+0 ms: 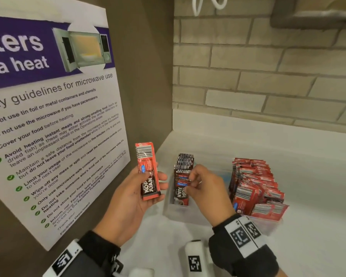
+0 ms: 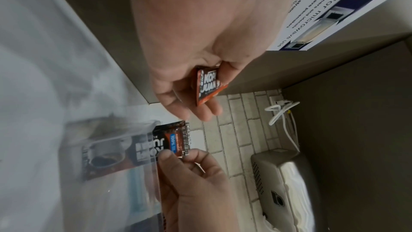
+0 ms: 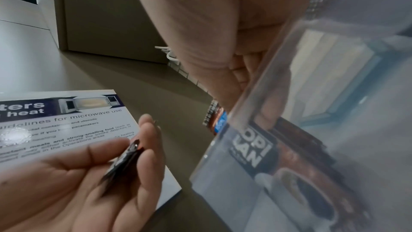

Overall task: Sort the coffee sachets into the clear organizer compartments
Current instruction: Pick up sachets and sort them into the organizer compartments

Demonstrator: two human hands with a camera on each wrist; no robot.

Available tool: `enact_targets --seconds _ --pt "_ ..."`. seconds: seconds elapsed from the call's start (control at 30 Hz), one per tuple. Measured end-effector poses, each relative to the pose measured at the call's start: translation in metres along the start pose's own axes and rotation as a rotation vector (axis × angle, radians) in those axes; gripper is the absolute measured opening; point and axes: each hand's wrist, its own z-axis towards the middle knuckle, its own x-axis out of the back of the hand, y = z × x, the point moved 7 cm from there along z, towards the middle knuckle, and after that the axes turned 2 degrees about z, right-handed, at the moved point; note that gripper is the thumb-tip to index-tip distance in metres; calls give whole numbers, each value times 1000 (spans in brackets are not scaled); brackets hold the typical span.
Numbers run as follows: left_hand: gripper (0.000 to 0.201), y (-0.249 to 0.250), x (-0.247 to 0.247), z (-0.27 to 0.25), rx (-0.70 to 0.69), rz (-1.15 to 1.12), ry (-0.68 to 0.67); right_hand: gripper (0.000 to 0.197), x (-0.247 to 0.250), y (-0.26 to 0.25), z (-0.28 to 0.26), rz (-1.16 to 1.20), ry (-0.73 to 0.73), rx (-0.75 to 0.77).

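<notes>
My left hand (image 1: 148, 188) holds a red and black coffee sachet (image 1: 148, 170) upright, thumb across its front; the same sachet (image 2: 206, 85) shows in the left wrist view. My right hand (image 1: 196, 184) pinches the top of a dark brown sachet (image 1: 181, 186) standing at the front of a row in the left compartment of the clear organizer (image 1: 168, 212). That sachet (image 2: 176, 140) is between thumb and forefinger in the left wrist view. The right compartment is packed with several red sachets (image 1: 256, 186). The organizer wall (image 3: 267, 94) fills the right wrist view.
A microwave guidelines poster (image 1: 48, 116) hangs on the brown side panel at left. A brick-tiled wall (image 1: 268, 76) stands behind the white counter (image 1: 318, 176). A white cable (image 2: 280, 112) and a metal dispenser (image 2: 280, 183) are on the wall above.
</notes>
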Motion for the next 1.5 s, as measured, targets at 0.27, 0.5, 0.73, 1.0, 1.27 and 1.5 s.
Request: enact_targets --seconds 0.27,0.5,0.73,1.0,1.27,1.5 --pt "28 -5 -6 0 8 30 -21 37 10 -3 -4 -10 9 -39" --pt "31 1 -26 -1 -41 61 -102 22 6 -36 -14 521 -57 -11" --pt "28 0 -33 -3 -18 -1 -97 24 10 -34 -16 696 53 29" --pt "31 3 -41 -10 16 -40 -194 19 8 -55 -22 410 64 211" --pt "31 2 -34 -14 12 334 -258 44 29 -42 -15 615 111 46" --pt "31 41 -10 -2 -236 512 29 22 52 -35 -9 392 -39 46"
